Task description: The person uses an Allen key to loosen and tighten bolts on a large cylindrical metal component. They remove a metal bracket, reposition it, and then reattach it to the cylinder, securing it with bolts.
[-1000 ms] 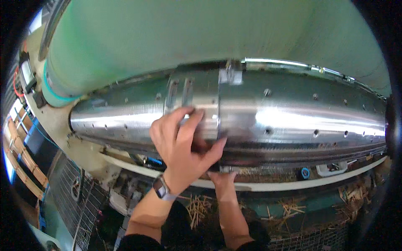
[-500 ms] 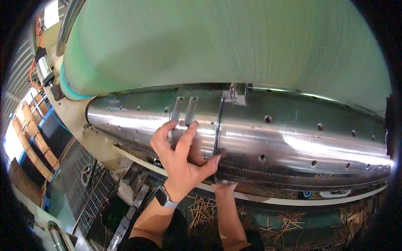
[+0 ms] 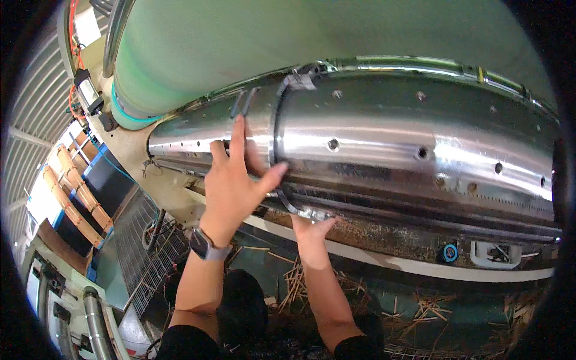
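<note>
A long, shiny steel cylinder with rows of threaded holes lies across the view. Around it runs a narrow curved metal band, with a small metal block at its upper part. My left hand, a watch on its wrist, rests on the cylinder left of the band. Its fingers are spread, the index tip by two slots and the thumb near the band. Below the cylinder, my right hand is palm up at the band's lower end. Its thumb shows; its other fingers are mostly hidden.
A large green roller stands behind the cylinder. A pale rail runs along the front. On it or just behind sit a blue ring and a white tray. Thin wooden offcuts litter the floor; wire mesh is at left.
The head view has shifted, and the slots and holes sit higher on the cylinder. More of the band's lower end shows beside my right hand. My left index finger has stretched out further.
</note>
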Demonstrator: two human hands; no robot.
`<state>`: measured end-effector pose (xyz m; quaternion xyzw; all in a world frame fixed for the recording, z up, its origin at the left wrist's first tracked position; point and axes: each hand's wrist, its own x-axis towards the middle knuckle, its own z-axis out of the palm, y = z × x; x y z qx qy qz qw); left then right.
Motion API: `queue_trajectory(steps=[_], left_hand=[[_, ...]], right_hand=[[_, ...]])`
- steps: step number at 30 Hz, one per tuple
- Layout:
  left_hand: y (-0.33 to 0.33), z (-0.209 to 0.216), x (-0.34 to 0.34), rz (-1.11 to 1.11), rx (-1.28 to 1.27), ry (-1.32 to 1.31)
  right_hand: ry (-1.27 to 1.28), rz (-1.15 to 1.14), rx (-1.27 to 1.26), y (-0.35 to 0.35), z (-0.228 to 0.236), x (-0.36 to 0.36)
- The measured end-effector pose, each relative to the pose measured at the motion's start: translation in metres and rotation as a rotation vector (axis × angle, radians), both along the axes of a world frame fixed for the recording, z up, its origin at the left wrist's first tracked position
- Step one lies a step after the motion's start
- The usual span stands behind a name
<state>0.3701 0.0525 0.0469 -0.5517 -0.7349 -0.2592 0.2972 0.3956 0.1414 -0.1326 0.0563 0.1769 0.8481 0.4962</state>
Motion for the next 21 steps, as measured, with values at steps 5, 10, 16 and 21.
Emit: queue_trajectory(steps=[5, 10, 16, 21], left_hand=[[0.007, -0.002, -0.004, 0.001, 0.078, 0.104], [0.01, 0.002, -0.002, -0.006, 0.083, 0.064], [0.013, 0.008, 0.0, -0.013, 0.052, 0.061], [0.015, 0.007, -0.013, -0.021, 0.101, 0.153]], right_hand=[[-0.017, 0.018, 0.05, -0.004, -0.007, -0.004], [-0.046, 0.016, 0.06, -0.008, -0.003, -0.003], [-0.077, 0.037, 0.008, -0.013, 0.006, 0.001], [0.003, 0.043, 0.089, -0.019, 0.007, 0.004]])
